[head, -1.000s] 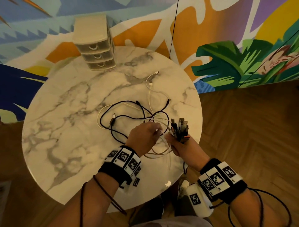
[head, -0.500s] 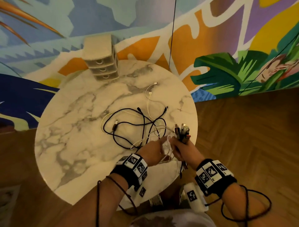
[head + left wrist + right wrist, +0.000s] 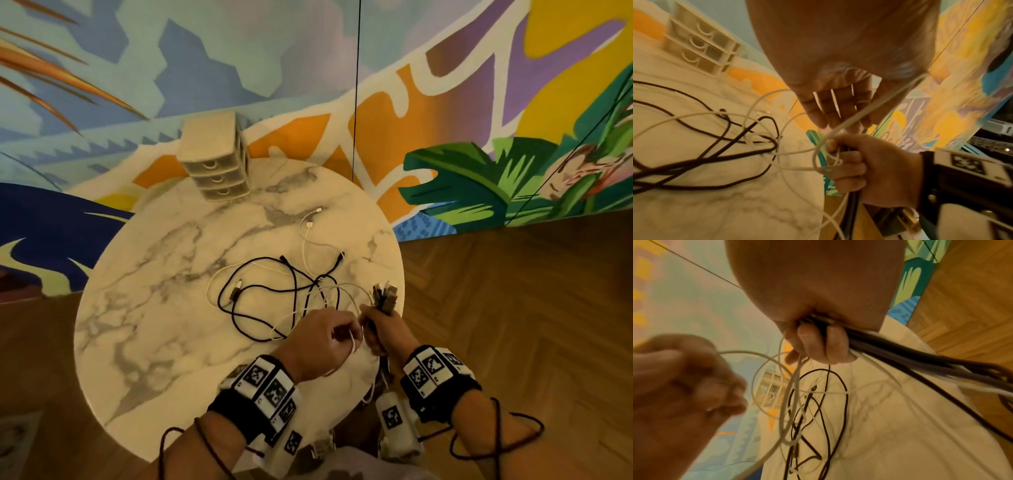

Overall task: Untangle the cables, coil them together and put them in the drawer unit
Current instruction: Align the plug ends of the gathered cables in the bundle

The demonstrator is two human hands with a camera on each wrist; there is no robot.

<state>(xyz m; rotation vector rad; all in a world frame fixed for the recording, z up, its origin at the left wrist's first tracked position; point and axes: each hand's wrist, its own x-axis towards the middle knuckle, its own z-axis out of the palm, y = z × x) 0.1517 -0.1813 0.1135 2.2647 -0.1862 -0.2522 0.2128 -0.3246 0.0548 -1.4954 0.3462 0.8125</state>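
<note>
Both hands grip cables: right hand (image 3: 380, 329) fists the gathered plug ends (image 3: 385, 298), left hand (image 3: 322, 337) pinches a white strand (image 3: 875, 107). Limp, light, snag-prone loops (image 3: 274, 294) sprawl beyond them; best held near plugs.

**Three views of one round table**

The head view looks steeply down from above at a round marble table (image 3: 144, 308) and the mural wall (image 3: 239, 61) behind it. The left wrist view sits close, facing along the left hand (image 3: 838, 68) toward the wall. The right wrist view sits equally close behind the right hand (image 3: 818, 301). All three share the cables (image 3: 274, 294) and the drawer unit (image 3: 215, 161).
</note>
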